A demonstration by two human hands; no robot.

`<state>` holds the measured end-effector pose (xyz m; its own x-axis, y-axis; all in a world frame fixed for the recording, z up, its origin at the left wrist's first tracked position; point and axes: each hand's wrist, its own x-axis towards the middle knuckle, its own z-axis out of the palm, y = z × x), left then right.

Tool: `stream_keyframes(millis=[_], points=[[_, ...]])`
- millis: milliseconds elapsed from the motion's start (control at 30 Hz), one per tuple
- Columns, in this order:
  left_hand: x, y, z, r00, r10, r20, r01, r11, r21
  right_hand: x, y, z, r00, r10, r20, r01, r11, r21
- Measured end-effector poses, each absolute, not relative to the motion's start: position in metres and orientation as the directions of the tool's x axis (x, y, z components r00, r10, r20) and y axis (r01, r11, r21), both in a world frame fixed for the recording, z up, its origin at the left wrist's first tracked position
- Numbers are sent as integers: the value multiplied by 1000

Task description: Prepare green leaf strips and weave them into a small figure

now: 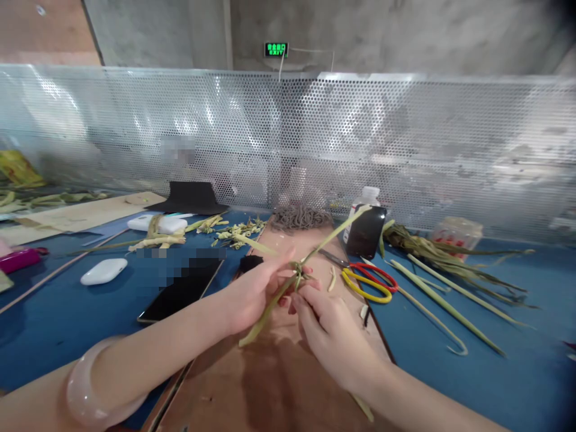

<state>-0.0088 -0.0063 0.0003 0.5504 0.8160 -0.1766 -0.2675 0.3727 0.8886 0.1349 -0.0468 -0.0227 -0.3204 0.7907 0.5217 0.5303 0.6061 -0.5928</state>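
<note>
Both hands meet at the middle of the frame over a brown board (279, 384) that lies on the blue bench (450, 360). The left hand (252, 294) has its grip pinched on a knot of green leaf strips (297, 273), thumb on top; one long strip runs from the knot down toward the lower middle of the frame, another rises to the upper right past a dark bottle (365, 231). The right hand (333, 327) comes in from the lower right with its fingertips closed on the same knot from below, so both grips are grasping the strips and neither is released.

The work looks like weaving or knotting the strips. To do it well, the left pinch should hold the crossing firm so the knot does not loosen, while the right fingers draw one strip at a time, evenly and along its length, since a dry strip may split if bent sharply. Keeping the knot low over the board seems wise.

Just right of the hands lie scissors (369, 281) with red and yellow handles, touching neither hand. More long strips (450, 288) lie at the right, trimmed scraps (238, 231) at the upper middle, a dark phone (180, 294) at the left, and a white case (103, 271) further left
</note>
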Motion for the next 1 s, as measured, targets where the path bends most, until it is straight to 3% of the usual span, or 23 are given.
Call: stream_keyframes(millis=[200,333,633,1000], points=[[-11,-8,0,560,808,-180,-262,379,887,135,-46,-25,-323,809,491,532,584,-612],[-12,-10,1,498,857,-136,-208,270,940,135,-47,-27,-325,844,427,505,536,-677],[-11,-9,2,421,903,-81,-57,116,992,134,-52,-30,-350,847,399,534,531,-658],[-12,-6,5,323,946,-13,127,-29,991,133,-58,-24,-299,876,378,467,480,-743]])
